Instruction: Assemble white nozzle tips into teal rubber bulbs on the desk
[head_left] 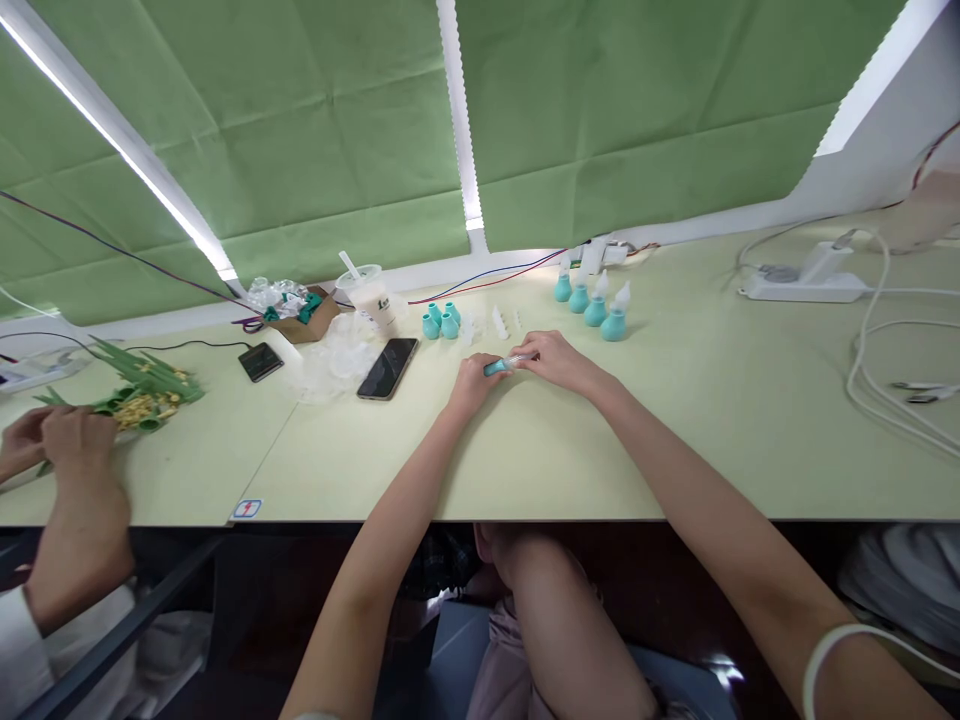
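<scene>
My left hand (474, 380) is closed round a small teal rubber bulb (496, 367) on the pale green table (525, 460). My right hand (551, 358) pinches a clear plastic tip (519, 359) that meets the bulb's end. Just beyond my hands lie three bare teal bulbs (441, 320) and a few loose clear tips (499, 322). Further right stand several teal bulbs with white tips fitted (596, 303).
A dark phone (388, 367) lies left of my hands beside crumpled clear plastic (334, 360), a drink cup (373, 296) and a small brown box (304, 318). Another person's hands (52, 440) work on green and yellow pieces (146, 395) at far left. A power strip (806, 285) and white cables (885, 380) lie at right.
</scene>
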